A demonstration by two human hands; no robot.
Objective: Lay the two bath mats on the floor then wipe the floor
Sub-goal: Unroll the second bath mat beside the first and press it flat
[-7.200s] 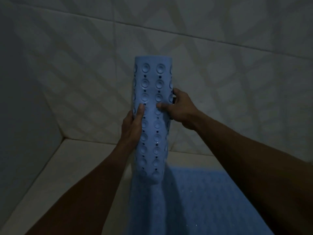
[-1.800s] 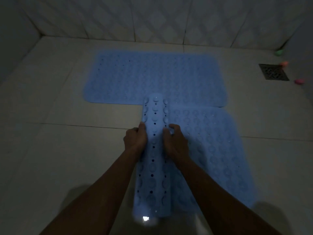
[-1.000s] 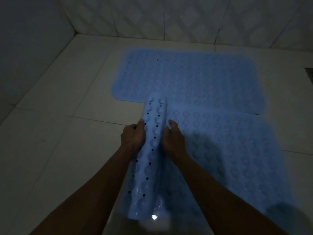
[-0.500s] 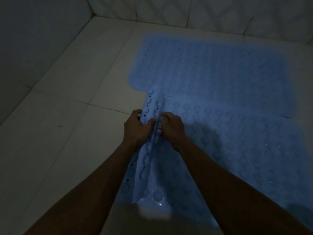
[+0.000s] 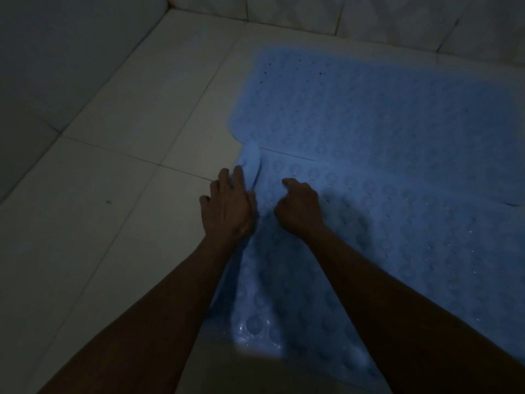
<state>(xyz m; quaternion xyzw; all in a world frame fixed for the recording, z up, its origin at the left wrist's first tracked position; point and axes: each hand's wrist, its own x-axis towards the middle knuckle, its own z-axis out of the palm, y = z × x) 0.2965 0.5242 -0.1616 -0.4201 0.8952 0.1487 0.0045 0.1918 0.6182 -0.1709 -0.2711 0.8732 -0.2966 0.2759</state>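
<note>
Two blue bath mats with round bumps lie on the pale tiled floor [image 5: 113, 223]. The far mat [image 5: 369, 109] lies flat along the back wall. The near mat [image 5: 412, 251] is almost fully spread, its far edge meeting the far mat. Its left edge still curls up in a small flap [image 5: 251, 162]. My left hand [image 5: 227, 209] presses with spread fingers on that curled left edge. My right hand [image 5: 301, 209] rests on the near mat with fingers curled in, holding nothing that I can see.
Tiled walls [image 5: 71, 38] meet in the corner at upper left. Bare floor tiles stretch to the left of the mats. A bright reflection [image 5: 255, 345] shines on the near mat's lower edge. The room is dim.
The rolled part of the near mat has unrolled to the left and now lies nearly flat. My left hand has flattened onto the edge; my right hand has let go of the roll.
</note>
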